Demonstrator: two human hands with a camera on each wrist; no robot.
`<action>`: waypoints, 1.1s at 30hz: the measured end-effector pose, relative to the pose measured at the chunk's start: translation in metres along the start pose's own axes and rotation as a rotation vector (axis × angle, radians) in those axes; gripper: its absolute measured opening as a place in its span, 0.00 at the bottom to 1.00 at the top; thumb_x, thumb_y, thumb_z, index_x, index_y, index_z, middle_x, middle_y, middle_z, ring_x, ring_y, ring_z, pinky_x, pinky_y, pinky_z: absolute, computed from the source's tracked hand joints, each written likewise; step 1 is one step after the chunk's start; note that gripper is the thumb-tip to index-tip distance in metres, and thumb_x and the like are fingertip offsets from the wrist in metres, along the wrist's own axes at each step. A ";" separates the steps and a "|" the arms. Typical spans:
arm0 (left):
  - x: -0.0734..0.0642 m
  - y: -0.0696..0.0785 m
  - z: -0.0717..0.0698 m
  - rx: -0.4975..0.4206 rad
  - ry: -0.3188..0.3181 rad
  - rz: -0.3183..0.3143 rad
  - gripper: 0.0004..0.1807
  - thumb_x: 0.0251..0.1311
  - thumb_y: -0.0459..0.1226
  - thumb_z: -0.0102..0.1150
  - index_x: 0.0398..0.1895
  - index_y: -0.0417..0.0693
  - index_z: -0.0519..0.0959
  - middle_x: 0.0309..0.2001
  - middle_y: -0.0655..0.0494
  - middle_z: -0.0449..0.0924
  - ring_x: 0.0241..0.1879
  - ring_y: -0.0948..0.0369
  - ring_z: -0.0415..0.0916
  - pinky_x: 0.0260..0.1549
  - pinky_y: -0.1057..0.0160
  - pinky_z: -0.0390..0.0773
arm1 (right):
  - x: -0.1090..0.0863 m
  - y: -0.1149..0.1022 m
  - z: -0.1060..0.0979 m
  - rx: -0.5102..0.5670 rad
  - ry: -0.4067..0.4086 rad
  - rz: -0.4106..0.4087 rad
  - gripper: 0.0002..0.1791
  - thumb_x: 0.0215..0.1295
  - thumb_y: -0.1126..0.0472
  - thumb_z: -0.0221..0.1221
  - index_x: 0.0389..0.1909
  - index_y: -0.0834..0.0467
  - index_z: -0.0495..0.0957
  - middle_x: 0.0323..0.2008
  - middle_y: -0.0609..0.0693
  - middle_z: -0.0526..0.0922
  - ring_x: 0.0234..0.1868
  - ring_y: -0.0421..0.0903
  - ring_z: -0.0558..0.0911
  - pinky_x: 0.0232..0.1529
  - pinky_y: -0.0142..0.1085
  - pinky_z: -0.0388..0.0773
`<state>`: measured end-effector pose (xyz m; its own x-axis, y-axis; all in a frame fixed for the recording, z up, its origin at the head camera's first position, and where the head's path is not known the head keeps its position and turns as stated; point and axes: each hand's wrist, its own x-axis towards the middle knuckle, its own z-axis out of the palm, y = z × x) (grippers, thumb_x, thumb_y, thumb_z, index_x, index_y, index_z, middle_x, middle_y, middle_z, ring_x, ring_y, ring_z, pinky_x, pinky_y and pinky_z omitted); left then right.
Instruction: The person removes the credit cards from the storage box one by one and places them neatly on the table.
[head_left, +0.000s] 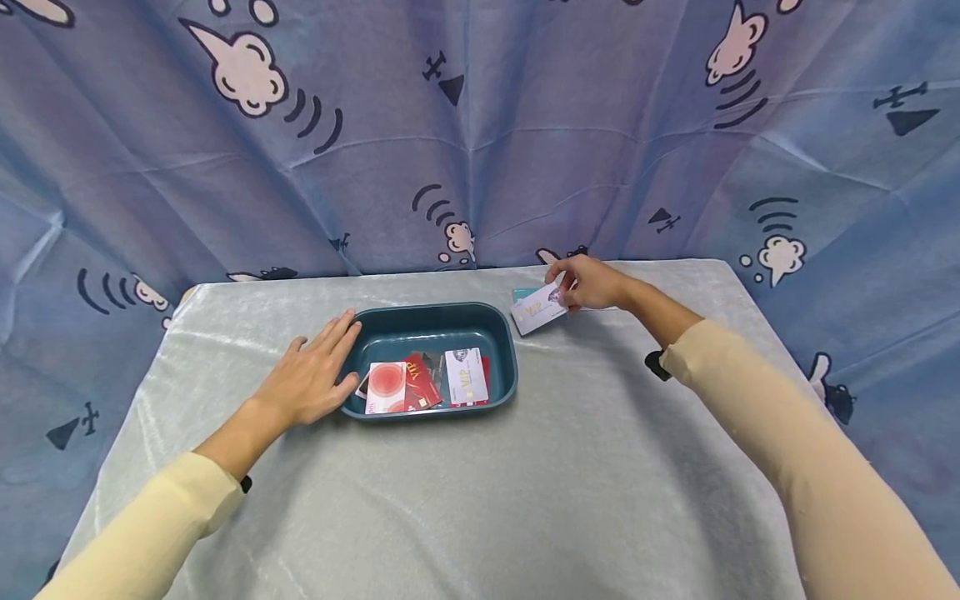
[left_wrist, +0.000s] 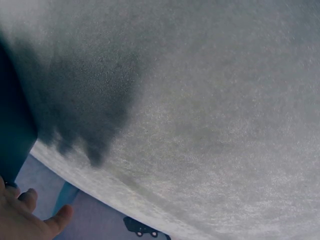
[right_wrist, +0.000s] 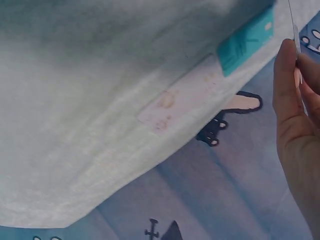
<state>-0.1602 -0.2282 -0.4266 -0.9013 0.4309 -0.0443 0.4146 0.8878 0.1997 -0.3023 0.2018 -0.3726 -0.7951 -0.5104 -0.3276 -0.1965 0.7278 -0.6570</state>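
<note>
Between the thumb and fingers of my right hand (head_left: 592, 283) a white VIP card (head_left: 537, 310) is pinched, tilted above the table to the right of the tray. In the right wrist view that hand (right_wrist: 295, 100) holds the card nearly edge-on. My left hand (head_left: 311, 375) rests with extended fingers against the left rim of a dark teal tray (head_left: 431, 310). Inside the tray lie a white card with a red circle pattern (head_left: 386, 385), a red VIP card (head_left: 422, 383) and another white VIP card (head_left: 467, 377), with more cards partly hidden beneath.
A teal card (right_wrist: 246, 42) and a pale pink-white card (right_wrist: 180, 95) lie on the table near its back edge, mostly covered in the head view. The table wears a light grey cloth (head_left: 600, 467). Behind it hangs a blue patterned curtain (head_left: 525, 167).
</note>
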 end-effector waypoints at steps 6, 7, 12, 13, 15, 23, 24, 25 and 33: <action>0.001 -0.002 0.000 0.006 -0.011 -0.001 0.41 0.69 0.48 0.49 0.78 0.38 0.50 0.80 0.44 0.40 0.76 0.44 0.47 0.64 0.30 0.54 | -0.002 0.012 0.008 0.009 -0.010 0.010 0.20 0.61 0.79 0.56 0.55 0.74 0.71 0.39 0.66 0.77 0.40 0.54 0.80 0.39 0.44 0.84; 0.001 -0.002 0.000 0.006 -0.011 -0.002 0.41 0.69 0.48 0.50 0.78 0.38 0.50 0.80 0.44 0.40 0.76 0.44 0.47 0.64 0.30 0.54 | -0.002 0.014 0.010 0.007 -0.011 0.011 0.20 0.60 0.78 0.56 0.55 0.75 0.71 0.39 0.66 0.77 0.38 0.54 0.80 0.39 0.44 0.84; 0.001 -0.002 0.000 0.001 -0.015 -0.006 0.41 0.69 0.48 0.50 0.78 0.38 0.50 0.80 0.45 0.39 0.76 0.44 0.47 0.64 0.30 0.54 | -0.004 0.024 0.015 -0.011 -0.030 0.044 0.19 0.63 0.76 0.56 0.55 0.74 0.71 0.37 0.64 0.78 0.32 0.51 0.83 0.37 0.44 0.84; 0.001 -0.002 0.000 0.000 -0.015 -0.006 0.41 0.69 0.48 0.50 0.78 0.38 0.50 0.80 0.45 0.39 0.76 0.44 0.47 0.64 0.30 0.54 | -0.004 0.025 0.016 -0.009 -0.034 0.050 0.19 0.63 0.76 0.56 0.55 0.74 0.71 0.36 0.64 0.78 0.32 0.50 0.83 0.37 0.44 0.84; 0.001 -0.002 0.001 -0.001 -0.014 -0.005 0.41 0.69 0.48 0.50 0.78 0.38 0.50 0.80 0.45 0.39 0.76 0.44 0.47 0.64 0.30 0.54 | -0.005 0.027 0.017 0.001 -0.039 0.064 0.18 0.63 0.75 0.56 0.55 0.74 0.71 0.36 0.63 0.78 0.30 0.48 0.83 0.37 0.43 0.84; 0.001 -0.002 0.001 0.002 -0.010 0.001 0.41 0.68 0.48 0.50 0.78 0.38 0.50 0.80 0.44 0.40 0.76 0.43 0.48 0.63 0.30 0.54 | -0.005 0.034 0.024 0.063 -0.058 0.082 0.17 0.63 0.77 0.56 0.53 0.74 0.71 0.32 0.61 0.77 0.28 0.47 0.84 0.34 0.40 0.84; 0.001 -0.002 0.001 0.002 -0.010 0.001 0.41 0.69 0.48 0.50 0.78 0.38 0.50 0.80 0.44 0.40 0.76 0.43 0.48 0.63 0.30 0.54 | -0.005 0.035 0.025 0.060 -0.060 0.084 0.17 0.63 0.77 0.56 0.53 0.73 0.71 0.32 0.61 0.77 0.28 0.47 0.84 0.34 0.40 0.84; 0.001 -0.002 0.001 0.002 -0.010 0.001 0.41 0.69 0.48 0.50 0.78 0.38 0.50 0.80 0.44 0.40 0.76 0.43 0.48 0.64 0.30 0.54 | -0.005 0.036 0.025 0.053 -0.061 0.086 0.17 0.63 0.76 0.56 0.53 0.73 0.71 0.32 0.61 0.77 0.27 0.47 0.84 0.33 0.39 0.84; 0.002 -0.002 0.001 0.002 -0.013 -0.002 0.41 0.69 0.48 0.50 0.78 0.38 0.50 0.80 0.45 0.39 0.76 0.43 0.48 0.64 0.30 0.54 | -0.004 0.039 0.026 0.022 -0.073 0.106 0.18 0.64 0.76 0.57 0.55 0.72 0.70 0.33 0.60 0.78 0.27 0.47 0.84 0.33 0.39 0.84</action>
<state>-0.1623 -0.2293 -0.4281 -0.9004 0.4312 -0.0579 0.4130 0.8890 0.1979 -0.2921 0.2198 -0.4146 -0.7669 -0.4634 -0.4440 -0.1000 0.7697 -0.6305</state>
